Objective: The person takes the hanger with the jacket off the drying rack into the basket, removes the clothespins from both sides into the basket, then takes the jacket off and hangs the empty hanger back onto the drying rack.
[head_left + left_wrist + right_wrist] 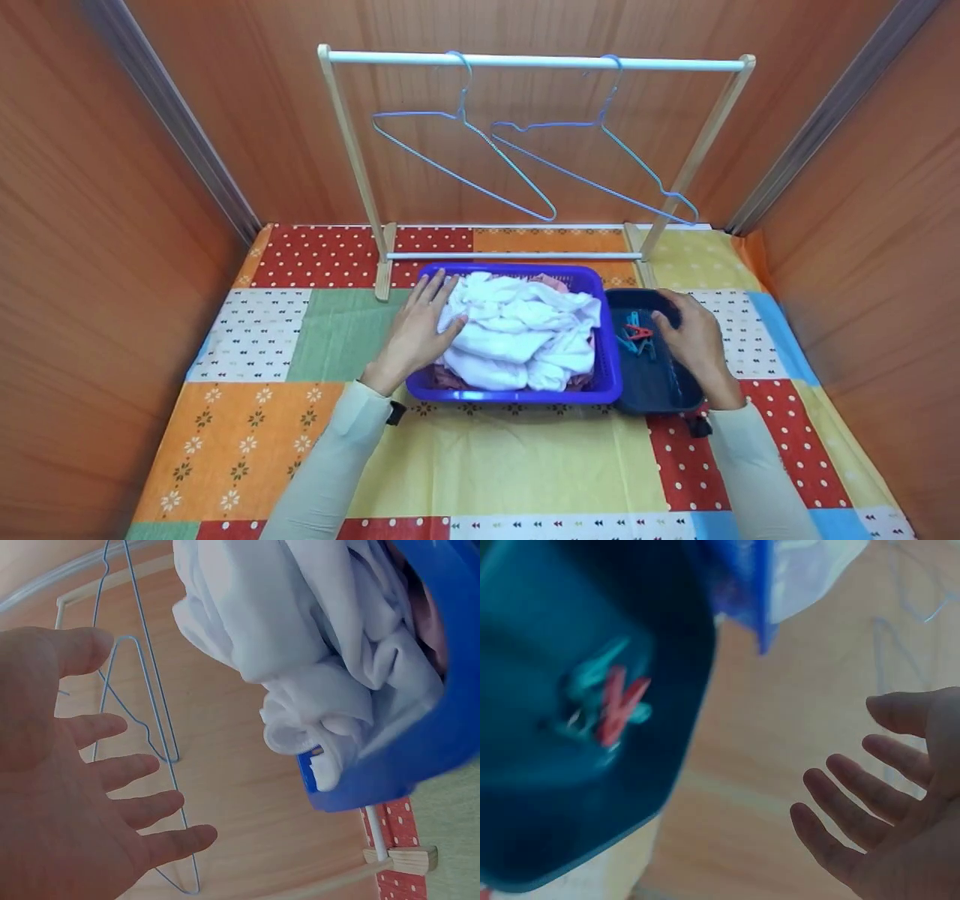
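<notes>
A purple basket (611, 360) filled with crumpled white cloth (517, 330) stands mid-table, some pinkish fabric showing under the white. My left hand (420, 334) is spread above the basket's left side, and in the left wrist view its fingers are apart with nothing between them. Right of the basket sits a dark teal tray (660, 390) holding several clothespins (615, 709), teal ones and a red one. My right hand (694, 341) hovers by the tray's right side, fingers loosely extended and holding nothing in the right wrist view.
Behind the basket stands a drying rack with a white top rail (540, 61) and wooden legs. Two blue wire hangers (510, 201) hang from it. A patchwork tablecloth (495, 465) covers the table, with wood-grain panels (112, 262) on the sides and back.
</notes>
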Demonstrator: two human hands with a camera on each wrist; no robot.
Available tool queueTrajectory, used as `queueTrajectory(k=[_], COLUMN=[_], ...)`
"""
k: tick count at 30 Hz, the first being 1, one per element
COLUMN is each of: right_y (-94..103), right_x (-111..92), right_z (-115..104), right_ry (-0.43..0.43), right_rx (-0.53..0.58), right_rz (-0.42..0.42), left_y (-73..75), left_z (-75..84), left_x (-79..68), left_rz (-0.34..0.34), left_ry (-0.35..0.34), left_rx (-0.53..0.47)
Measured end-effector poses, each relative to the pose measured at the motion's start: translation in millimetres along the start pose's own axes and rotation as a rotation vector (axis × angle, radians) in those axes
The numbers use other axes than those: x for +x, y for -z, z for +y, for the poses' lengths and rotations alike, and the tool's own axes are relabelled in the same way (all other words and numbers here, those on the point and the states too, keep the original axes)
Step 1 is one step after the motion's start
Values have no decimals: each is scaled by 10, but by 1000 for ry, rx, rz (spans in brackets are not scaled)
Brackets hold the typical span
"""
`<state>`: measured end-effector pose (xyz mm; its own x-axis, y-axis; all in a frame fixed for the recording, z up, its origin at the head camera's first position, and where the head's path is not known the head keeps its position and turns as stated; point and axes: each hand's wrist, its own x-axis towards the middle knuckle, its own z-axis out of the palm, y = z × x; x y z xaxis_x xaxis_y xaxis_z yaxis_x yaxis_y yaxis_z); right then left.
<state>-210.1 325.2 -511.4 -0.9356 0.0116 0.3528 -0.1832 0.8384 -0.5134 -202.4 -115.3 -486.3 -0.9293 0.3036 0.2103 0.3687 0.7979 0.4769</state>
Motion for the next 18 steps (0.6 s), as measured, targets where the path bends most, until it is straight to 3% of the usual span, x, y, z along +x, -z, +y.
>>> queueTrajectory(k=[10, 18], right_y=[-15, -54], right_x=[-182, -258], right_z=[468, 709], right_ry=[-211, -357], right_rx=[-119, -140], right_rz=[-7, -138], left_y=[-30, -17], left_z=[-164, -240], left_x=[-88, -127], left_rz=[20, 14], left_ry=[37, 75], left_rx=[-64, -93])
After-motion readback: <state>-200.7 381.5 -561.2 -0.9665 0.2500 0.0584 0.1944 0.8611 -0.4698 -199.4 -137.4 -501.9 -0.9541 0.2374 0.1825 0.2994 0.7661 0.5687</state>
